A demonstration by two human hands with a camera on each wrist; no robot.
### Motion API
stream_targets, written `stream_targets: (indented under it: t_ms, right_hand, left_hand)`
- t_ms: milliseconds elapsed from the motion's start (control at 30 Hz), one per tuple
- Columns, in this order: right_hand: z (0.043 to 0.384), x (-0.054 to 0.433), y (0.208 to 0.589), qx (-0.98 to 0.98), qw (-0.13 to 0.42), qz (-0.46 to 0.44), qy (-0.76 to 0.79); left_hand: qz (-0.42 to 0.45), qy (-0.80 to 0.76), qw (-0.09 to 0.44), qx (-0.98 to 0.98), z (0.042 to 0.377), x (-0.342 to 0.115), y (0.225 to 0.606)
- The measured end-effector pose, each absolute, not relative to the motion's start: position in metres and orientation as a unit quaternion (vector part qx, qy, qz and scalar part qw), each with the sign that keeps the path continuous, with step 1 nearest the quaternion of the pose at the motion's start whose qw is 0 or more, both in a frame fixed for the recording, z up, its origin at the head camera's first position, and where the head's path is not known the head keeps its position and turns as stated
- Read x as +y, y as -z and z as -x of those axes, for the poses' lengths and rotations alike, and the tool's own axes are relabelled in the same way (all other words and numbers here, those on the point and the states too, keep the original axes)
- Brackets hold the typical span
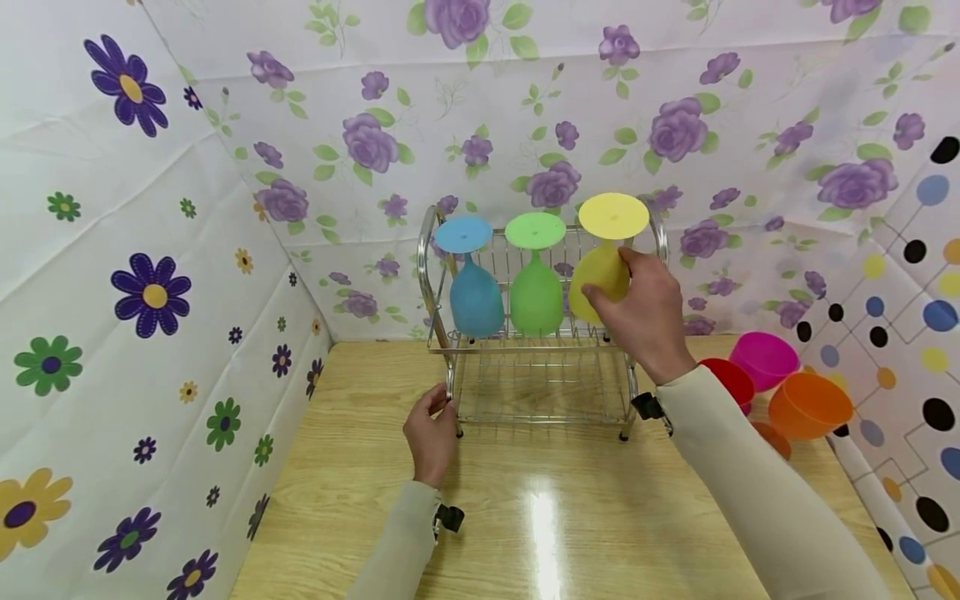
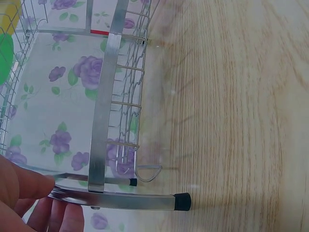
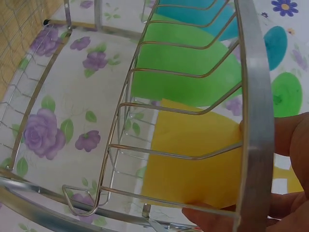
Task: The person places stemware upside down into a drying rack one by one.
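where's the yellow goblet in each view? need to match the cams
Head: the yellow plastic goblet sits upside down at the right end of the upper rack tier, held by the right hand.
Left wrist: only a yellow sliver at the top left corner.
Right wrist: a large yellow bowl behind the wires, lower centre.
Shared landmark: the green goblet beside it.

open tabletop (image 1: 540,517) toward 6 o'clock of the rack (image 1: 540,367), wide enough for a hand. blocked at 12 o'clock by the flowered wall just behind. upper tier filled by blue glass (image 1: 476,296), green glass (image 1: 536,292) and yellow glass (image 1: 600,275) side by side, scant gaps between. at 3 o'clock, red, pink and orange cups (image 1: 808,404) crowded near the rack.
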State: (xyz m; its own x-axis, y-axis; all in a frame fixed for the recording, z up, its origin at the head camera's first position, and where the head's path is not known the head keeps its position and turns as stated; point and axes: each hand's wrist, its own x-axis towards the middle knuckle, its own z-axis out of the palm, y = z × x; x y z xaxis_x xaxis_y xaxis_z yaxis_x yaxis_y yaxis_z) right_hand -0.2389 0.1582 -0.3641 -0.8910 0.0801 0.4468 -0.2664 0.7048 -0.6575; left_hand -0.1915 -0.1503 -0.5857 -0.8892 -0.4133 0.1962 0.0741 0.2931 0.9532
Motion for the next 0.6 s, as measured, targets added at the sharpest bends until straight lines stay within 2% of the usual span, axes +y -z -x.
stream_targets:
  t_ms: [333,600]
  right_hand:
    - [0.252,0.156,0.364,-0.923,0.156,-0.043,-0.348]
    - [0.254,0.153,0.361,-0.931,0.143,-0.033,-0.334]
  left_hand:
    - [-0.109,0.57,0.214,-0.786,0.192,-0.151,0.587]
    - [-0.109,0.567,0.221,-0.786,0.193,-0.151,0.586]
